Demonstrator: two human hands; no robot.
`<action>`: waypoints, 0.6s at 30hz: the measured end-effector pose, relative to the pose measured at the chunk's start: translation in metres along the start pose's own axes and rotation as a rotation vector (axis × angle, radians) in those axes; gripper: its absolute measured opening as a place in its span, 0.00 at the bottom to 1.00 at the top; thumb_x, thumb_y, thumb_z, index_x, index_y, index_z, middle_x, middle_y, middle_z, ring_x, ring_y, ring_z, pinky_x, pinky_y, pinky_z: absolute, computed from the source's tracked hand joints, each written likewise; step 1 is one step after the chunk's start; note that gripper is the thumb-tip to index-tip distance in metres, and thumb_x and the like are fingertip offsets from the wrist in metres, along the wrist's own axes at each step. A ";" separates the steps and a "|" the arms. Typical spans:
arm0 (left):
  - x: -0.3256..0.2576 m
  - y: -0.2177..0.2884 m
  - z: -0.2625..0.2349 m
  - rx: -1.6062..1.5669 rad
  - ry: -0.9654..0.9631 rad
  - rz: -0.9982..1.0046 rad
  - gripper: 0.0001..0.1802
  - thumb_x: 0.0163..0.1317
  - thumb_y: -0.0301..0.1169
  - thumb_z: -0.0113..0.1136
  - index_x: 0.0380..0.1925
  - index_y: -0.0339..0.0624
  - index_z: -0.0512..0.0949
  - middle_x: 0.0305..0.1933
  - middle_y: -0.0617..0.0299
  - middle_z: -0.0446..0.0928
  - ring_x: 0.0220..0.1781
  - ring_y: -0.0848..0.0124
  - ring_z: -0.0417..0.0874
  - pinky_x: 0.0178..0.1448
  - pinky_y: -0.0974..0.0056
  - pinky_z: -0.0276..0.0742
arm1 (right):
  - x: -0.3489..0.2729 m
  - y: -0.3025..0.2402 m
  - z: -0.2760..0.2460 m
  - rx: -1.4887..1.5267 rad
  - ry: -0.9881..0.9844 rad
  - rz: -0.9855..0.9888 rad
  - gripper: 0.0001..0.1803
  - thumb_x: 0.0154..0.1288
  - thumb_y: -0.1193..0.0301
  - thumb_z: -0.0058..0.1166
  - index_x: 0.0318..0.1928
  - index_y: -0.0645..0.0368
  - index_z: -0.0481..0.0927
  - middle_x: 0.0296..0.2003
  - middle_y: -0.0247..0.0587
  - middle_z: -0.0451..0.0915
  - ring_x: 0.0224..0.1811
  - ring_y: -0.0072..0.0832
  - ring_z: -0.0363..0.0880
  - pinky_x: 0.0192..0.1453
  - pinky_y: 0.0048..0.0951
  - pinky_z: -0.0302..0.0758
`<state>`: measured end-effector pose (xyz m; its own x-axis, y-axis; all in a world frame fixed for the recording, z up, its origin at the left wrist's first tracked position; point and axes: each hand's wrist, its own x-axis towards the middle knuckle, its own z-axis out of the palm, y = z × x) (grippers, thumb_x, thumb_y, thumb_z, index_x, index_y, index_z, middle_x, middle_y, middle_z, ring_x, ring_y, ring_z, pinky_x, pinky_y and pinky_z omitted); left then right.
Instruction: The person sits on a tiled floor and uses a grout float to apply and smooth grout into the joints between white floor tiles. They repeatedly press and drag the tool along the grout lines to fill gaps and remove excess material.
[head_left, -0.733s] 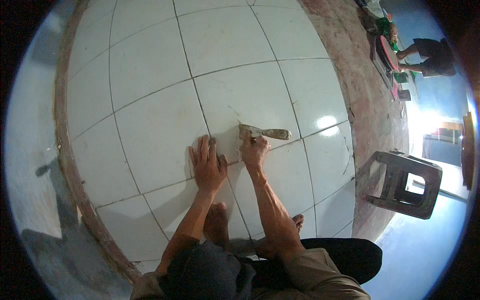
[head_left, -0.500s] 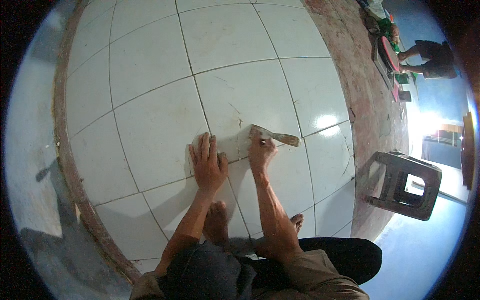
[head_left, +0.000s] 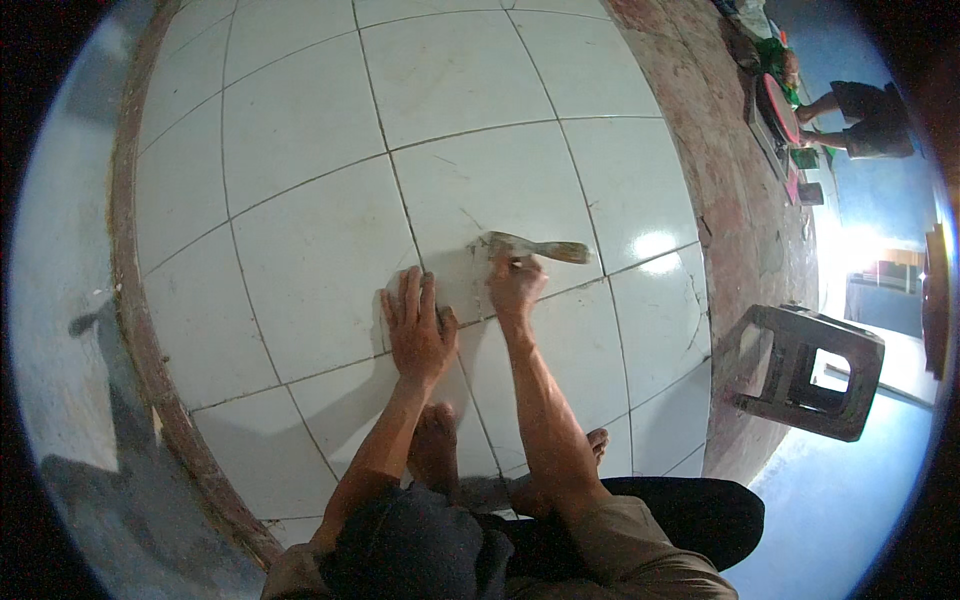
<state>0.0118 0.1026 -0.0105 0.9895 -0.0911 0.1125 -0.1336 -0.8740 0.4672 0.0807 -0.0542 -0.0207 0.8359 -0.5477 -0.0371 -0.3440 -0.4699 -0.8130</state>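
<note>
A: What is the person handling?

B: A putty knife (head_left: 525, 247), a thin flat blade on a slim handle, lying across a grout line of the white tiled floor (head_left: 300, 130). It looks light and stiff; the handle is the place to grip. The right hand (head_left: 515, 285) is closing around it at the near end.

A: And the other hand?

B: The left hand (head_left: 418, 330) is pressing flat, fingers spread, holding nothing, at nine o'clock of the knife. A grey plastic stool (head_left: 805, 372) is standing at four o'clock

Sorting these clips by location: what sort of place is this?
Probably a building site or a room being finished: a white tiled floor bordered by rough bare screed, the right hand working a scraper along a joint, a plastic stool nearby.
</note>
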 end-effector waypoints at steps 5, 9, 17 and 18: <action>0.000 -0.004 -0.004 -0.011 -0.003 -0.005 0.31 0.71 0.40 0.53 0.70 0.36 0.68 0.78 0.48 0.60 0.83 0.49 0.55 0.83 0.31 0.43 | 0.001 -0.010 0.006 -0.080 -0.146 -0.005 0.18 0.71 0.63 0.61 0.32 0.69 0.84 0.19 0.48 0.82 0.20 0.26 0.81 0.26 0.37 0.76; -0.003 -0.003 -0.002 -0.008 0.000 -0.003 0.31 0.71 0.40 0.52 0.70 0.37 0.68 0.77 0.48 0.61 0.83 0.49 0.55 0.83 0.32 0.43 | 0.012 0.011 -0.029 0.072 -0.044 0.132 0.18 0.72 0.62 0.61 0.34 0.69 0.85 0.21 0.46 0.84 0.20 0.27 0.80 0.26 0.35 0.75; -0.001 -0.002 -0.004 -0.014 -0.004 -0.005 0.32 0.69 0.39 0.55 0.70 0.36 0.67 0.77 0.48 0.60 0.83 0.50 0.55 0.84 0.33 0.43 | 0.055 0.022 -0.057 0.017 0.044 0.209 0.20 0.73 0.61 0.61 0.35 0.69 0.86 0.20 0.44 0.83 0.20 0.28 0.82 0.26 0.36 0.78; -0.002 -0.003 -0.005 -0.006 -0.007 -0.005 0.32 0.69 0.39 0.55 0.70 0.35 0.67 0.77 0.48 0.60 0.83 0.49 0.55 0.84 0.32 0.44 | 0.054 0.014 -0.054 -0.028 0.037 0.218 0.19 0.73 0.62 0.61 0.35 0.70 0.85 0.20 0.43 0.83 0.20 0.27 0.81 0.25 0.35 0.77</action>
<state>0.0104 0.1080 -0.0080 0.9905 -0.0898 0.1042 -0.1288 -0.8717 0.4729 0.0980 -0.1279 -0.0025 0.7244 -0.6631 -0.1886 -0.5271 -0.3565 -0.7714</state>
